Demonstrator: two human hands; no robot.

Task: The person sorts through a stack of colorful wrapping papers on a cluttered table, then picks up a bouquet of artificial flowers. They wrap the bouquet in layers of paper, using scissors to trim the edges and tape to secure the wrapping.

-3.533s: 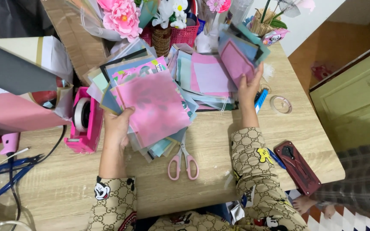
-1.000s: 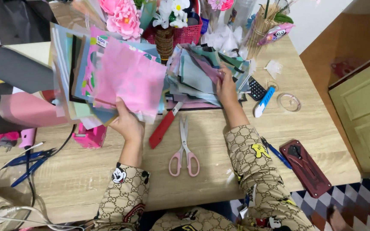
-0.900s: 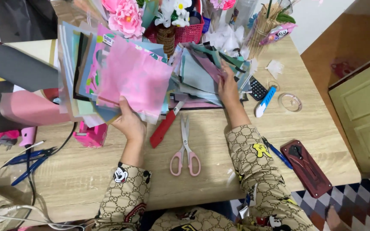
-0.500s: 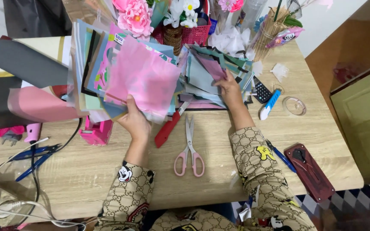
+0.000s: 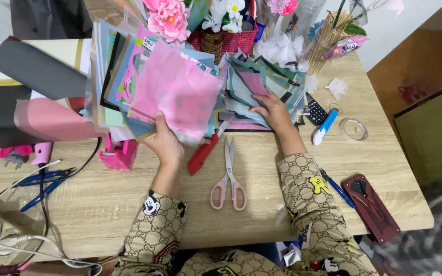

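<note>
Pink sheets top the paper stack (image 5: 170,97) clamped in the left hand (image 5: 166,143) at centre-left; right hand (image 5: 272,110) lies flat on the table's paper pile (image 5: 251,87). Red basket (image 5: 239,41), half hidden, holds flowers (image 5: 167,18).

Bare worktop (image 5: 129,204) lies open on either side of the pink scissors (image 5: 228,176), room enough for my hands. Just left of them the red knife (image 5: 203,153) blocks the way; beyond them, paper stacks (image 5: 251,92) crowd the far edge.
</note>
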